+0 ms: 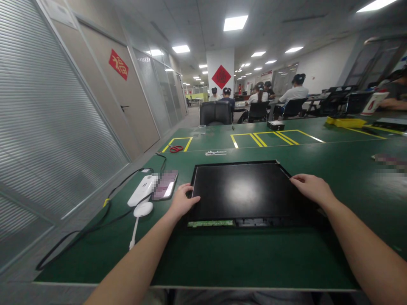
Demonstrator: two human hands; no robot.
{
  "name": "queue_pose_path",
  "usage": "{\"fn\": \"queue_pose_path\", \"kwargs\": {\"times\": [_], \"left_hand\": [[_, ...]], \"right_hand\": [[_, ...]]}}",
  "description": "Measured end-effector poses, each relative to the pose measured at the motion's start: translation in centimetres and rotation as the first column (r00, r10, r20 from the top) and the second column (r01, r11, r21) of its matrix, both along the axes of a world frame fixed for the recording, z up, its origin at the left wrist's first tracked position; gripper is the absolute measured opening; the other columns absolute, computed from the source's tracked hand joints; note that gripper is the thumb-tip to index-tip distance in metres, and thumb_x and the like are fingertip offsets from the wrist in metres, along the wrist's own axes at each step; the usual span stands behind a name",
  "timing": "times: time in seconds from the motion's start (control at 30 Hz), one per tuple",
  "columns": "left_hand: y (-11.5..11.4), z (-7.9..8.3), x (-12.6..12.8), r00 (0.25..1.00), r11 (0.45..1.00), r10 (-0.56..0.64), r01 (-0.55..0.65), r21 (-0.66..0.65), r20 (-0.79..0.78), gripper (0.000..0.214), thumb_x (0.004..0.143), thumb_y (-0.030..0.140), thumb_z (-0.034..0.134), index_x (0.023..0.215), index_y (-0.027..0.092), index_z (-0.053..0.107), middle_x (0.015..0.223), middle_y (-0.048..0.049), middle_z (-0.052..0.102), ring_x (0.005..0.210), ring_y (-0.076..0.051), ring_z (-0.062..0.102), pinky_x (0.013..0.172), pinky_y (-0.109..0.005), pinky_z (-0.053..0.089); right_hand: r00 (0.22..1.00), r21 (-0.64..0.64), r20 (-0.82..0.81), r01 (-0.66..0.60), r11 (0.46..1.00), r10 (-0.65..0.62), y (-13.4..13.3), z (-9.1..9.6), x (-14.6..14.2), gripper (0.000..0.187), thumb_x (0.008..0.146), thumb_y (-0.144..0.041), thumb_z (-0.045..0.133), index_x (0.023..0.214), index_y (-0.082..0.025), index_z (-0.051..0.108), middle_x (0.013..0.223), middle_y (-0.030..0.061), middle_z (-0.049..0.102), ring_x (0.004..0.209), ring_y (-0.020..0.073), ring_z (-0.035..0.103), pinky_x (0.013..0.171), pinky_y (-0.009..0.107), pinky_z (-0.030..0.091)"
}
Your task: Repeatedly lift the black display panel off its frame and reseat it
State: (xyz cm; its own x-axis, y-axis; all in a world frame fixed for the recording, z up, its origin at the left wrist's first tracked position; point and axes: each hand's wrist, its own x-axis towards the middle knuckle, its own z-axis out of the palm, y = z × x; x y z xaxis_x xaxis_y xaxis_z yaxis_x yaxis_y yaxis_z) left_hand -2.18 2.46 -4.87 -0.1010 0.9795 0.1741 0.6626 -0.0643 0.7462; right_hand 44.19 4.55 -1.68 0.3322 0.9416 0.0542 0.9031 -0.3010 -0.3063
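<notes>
A black LCD panel (243,190) lies face up in front of me, in a thin black frame. Along its near edge runs a narrow green circuit board (210,223), left of centre. My left hand (184,201) grips the panel's left edge, thumb over the front and fingers around the side. At the upper right edge, my right hand (313,189) pinches the frame between thumb and fingers. What lies beneath the panel is hidden.
Left of the panel are a phone (165,185), a white power strip (141,190), a round white charger (143,209) and black cables (76,231). Farther off on the green table (254,258) lie red-handled scissors (176,148), small white pieces (216,153) and a yellow tray (346,122).
</notes>
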Motion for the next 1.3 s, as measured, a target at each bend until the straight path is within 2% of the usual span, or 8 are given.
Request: {"fn": "queue_pose_path", "kwargs": {"times": [0.47, 0.7, 0.83, 0.93, 1.1, 1.17, 1.23, 1.3], "left_hand": [[0.1, -0.2, -0.1, 0.999, 1.0, -0.001, 0.002, 0.018, -0.044, 0.034, 0.063, 0.033, 0.075, 0.094, 0.018, 0.071, 0.134, -0.015, 0.06, 0.129, -0.033, 0.055, 0.114, -0.046, 0.037], [-0.5, -0.2, 0.4, 0.981, 0.997, -0.068, 0.073, 0.022, -0.183, 0.048, 0.072, 0.03, 0.07, 0.118, 0.018, 0.064, 0.137, -0.0159, 0.054, 0.133, -0.034, 0.049, 0.114, -0.049, 0.036], [-1.6, 0.4, 1.1, 0.972, 0.995, -0.09, 0.097, 0.022, -0.217, 0.047, 0.074, 0.029, 0.07, 0.12, 0.022, 0.064, 0.143, -0.0147, 0.048, 0.138, -0.036, 0.043, 0.115, -0.053, 0.033], [-2.3, 1.1, 1.7, 0.961, 0.988, -0.139, 0.151, 0.031, -0.239, 0.044, 0.076, 0.028, 0.069, 0.12, 0.022, 0.066, 0.146, -0.0154, 0.045, 0.141, -0.035, 0.04, 0.117, -0.053, 0.031], [-3.4, 2.4, 2.4, 0.925, 0.951, -0.285, 0.305, 0.044, -0.251, 0.039, 0.078, 0.032, 0.07, 0.116, 0.023, 0.069, 0.143, -0.0152, 0.051, 0.139, -0.035, 0.042, 0.117, -0.054, 0.03], [-3.7, 2.9, 2.6, 0.89, 0.922, -0.363, 0.385, 0.028, -0.278, 0.04, 0.078, 0.034, 0.072, 0.116, 0.025, 0.07, 0.141, -0.0127, 0.054, 0.137, -0.035, 0.044, 0.12, -0.059, 0.02], [-3.9, 3.2, 2.7, 0.851, 0.891, -0.434, 0.455, 0.002, -0.295, 0.038, 0.078, 0.034, 0.074, 0.116, 0.029, 0.071, 0.139, -0.0096, 0.058, 0.135, -0.033, 0.047, 0.121, -0.064, 0.004], [-3.9, 3.4, 2.7, 0.808, 0.845, -0.517, 0.534, -0.02, -0.284, 0.033, 0.08, 0.034, 0.073, 0.112, 0.03, 0.072, 0.136, -0.0084, 0.061, 0.132, -0.031, 0.05, 0.121, -0.061, 0.006]], "right_hand": [[1.0, 0.039, 0.009, -0.015, 0.999, 0.015, 0.0, -0.4, 0.1, 0.04, 0.084, -0.047, 0.049, 0.103, -0.027, 0.078, 0.106, 0.0075, 0.075, 0.097, 0.0292, 0.068, 0.076, 0.037, 0.05], [1.0, 0.023, 0.005, -0.02, 1.0, 0.02, -0.2, -0.2, 0.0, 0.041, 0.084, -0.046, 0.049, 0.105, -0.026, 0.078, 0.107, 0.0071, 0.075, 0.099, 0.0295, 0.067, 0.076, 0.036, 0.049], [1.0, 0.033, -0.004, -0.015, 0.999, 0.015, -0.1, -0.3, 0.2, 0.04, 0.084, -0.046, 0.05, 0.105, -0.025, 0.078, 0.106, 0.0073, 0.075, 0.099, 0.0296, 0.067, 0.076, 0.036, 0.049], [1.0, 0.05, -0.004, -0.018, 0.999, 0.018, 0.0, -0.4, 0.2, 0.039, 0.084, -0.045, 0.051, 0.104, -0.026, 0.078, 0.104, 0.0075, 0.075, 0.097, 0.0291, 0.067, 0.075, 0.036, 0.049], [1.0, 0.047, -0.013, -0.018, 0.999, 0.018, -0.2, -0.2, 0.1, 0.038, 0.084, -0.045, 0.051, 0.103, -0.026, 0.078, 0.105, 0.0079, 0.075, 0.097, 0.0294, 0.067, 0.076, 0.036, 0.049], [1.0, 0.04, -0.017, -0.016, 0.999, 0.017, -0.1, -0.1, 0.2, 0.038, 0.083, -0.046, 0.052, 0.103, -0.025, 0.078, 0.104, 0.0083, 0.075, 0.097, 0.0298, 0.067, 0.076, 0.037, 0.05], [1.0, 0.043, -0.009, -0.013, 0.999, 0.014, 0.0, -0.2, 0.3, 0.039, 0.083, -0.047, 0.052, 0.102, -0.026, 0.078, 0.104, 0.0088, 0.075, 0.096, 0.0304, 0.067, 0.077, 0.038, 0.05], [1.0, 0.051, -0.003, -0.012, 0.999, 0.012, 0.0, -0.2, 0.4, 0.039, 0.082, -0.048, 0.053, 0.101, -0.026, 0.078, 0.104, 0.0093, 0.075, 0.096, 0.0308, 0.067, 0.076, 0.039, 0.05]]}}
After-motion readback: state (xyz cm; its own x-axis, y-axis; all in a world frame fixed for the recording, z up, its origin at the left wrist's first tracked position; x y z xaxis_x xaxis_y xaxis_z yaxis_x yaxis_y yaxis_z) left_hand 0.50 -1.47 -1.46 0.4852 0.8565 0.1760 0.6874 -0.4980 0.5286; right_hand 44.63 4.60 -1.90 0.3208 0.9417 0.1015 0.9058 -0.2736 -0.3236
